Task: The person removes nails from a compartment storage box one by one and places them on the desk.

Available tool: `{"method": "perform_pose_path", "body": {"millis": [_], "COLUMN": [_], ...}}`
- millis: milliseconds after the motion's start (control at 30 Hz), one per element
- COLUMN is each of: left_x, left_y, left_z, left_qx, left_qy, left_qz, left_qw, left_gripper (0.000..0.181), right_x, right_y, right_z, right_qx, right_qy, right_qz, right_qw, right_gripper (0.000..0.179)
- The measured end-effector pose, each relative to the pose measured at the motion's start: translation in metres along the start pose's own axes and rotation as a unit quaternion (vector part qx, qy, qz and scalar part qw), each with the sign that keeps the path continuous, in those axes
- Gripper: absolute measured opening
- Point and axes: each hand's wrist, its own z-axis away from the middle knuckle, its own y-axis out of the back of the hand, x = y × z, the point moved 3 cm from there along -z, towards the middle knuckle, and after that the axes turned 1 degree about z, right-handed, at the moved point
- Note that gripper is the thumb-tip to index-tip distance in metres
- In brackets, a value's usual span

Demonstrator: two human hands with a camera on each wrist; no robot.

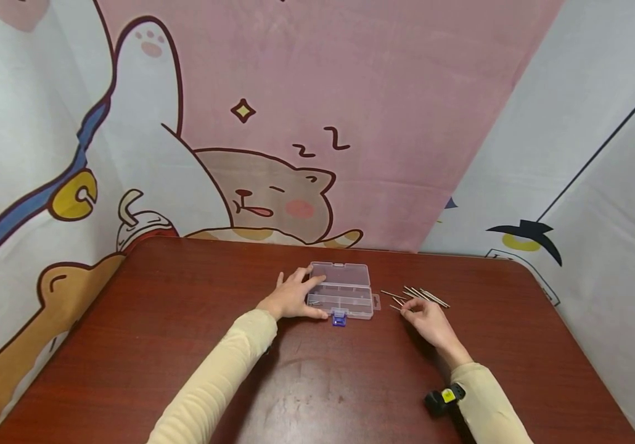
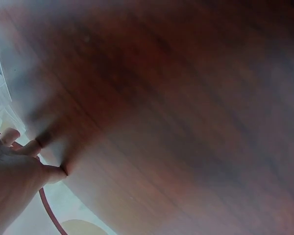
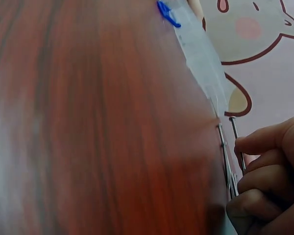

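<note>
A clear plastic compartment box [image 1: 345,301] lies on the table with its lid [image 1: 345,274] folded back and a blue latch [image 1: 339,319] at the front. Inside its left compartment are a few small metal pieces. My left hand [image 1: 293,297] rests against the box's left end, thumb along the front edge and forefinger reaching over toward the hinge. To the right of the box, my right hand [image 1: 427,319] pinches a thin metal nail [image 3: 236,134] between thumb and forefinger. Several more nails [image 1: 434,298] lie loosely together just beyond that hand; others show below its fingers in the right wrist view.
The box's hanging tab [image 1: 376,301] sticks out toward the nails. The dark reddish wooden table [image 1: 306,388] reaches back to a printed cartoon cloth [image 1: 395,123]. A black device with a yellow label [image 1: 444,399] is strapped at my right wrist.
</note>
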Motion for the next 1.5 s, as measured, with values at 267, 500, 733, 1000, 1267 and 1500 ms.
{"method": "perform_pose_path", "body": {"millis": [267, 500, 733, 1000, 1267, 1500], "left_x": [-0.001, -0.002, -0.002, -0.001, -0.001, -0.001], "left_y": [-0.001, -0.003, -0.001, -0.002, -0.003, -0.002], "left_z": [-0.002, -0.003, -0.004, -0.004, -0.004, -0.004], "left_qx": [-0.006, -0.011, -0.013, -0.012, -0.010, -0.007], "left_qy": [0.003, 0.008, 0.010, 0.009, 0.003, -0.002], "left_qz": [-0.005, -0.004, -0.007, -0.009, -0.007, 0.004], "left_qw": [1.0000, 0.9999, 0.9998, 0.9998, 0.9999, 1.0000], "left_gripper": [0.091, 0.091, 0.092, 0.092, 0.093, 0.092], "right_x": [0.010, 0.019, 0.023, 0.023, 0.019, 0.008], "right_y": [0.013, 0.023, 0.029, 0.030, 0.031, 0.025], "right_z": [-0.002, -0.006, -0.009, -0.010, -0.010, -0.010], "right_qx": [0.009, 0.026, 0.030, 0.032, 0.045, 0.033], "right_qy": [-0.014, -0.008, -0.012, -0.021, -0.012, 0.017], "right_qz": [0.022, 0.060, 0.079, 0.083, 0.058, -0.013], "right_qw": [0.9996, 0.9978, 0.9964, 0.9958, 0.9972, 0.9992], "right_gripper": [0.012, 0.012, 0.013, 0.011, 0.014, 0.017]}}
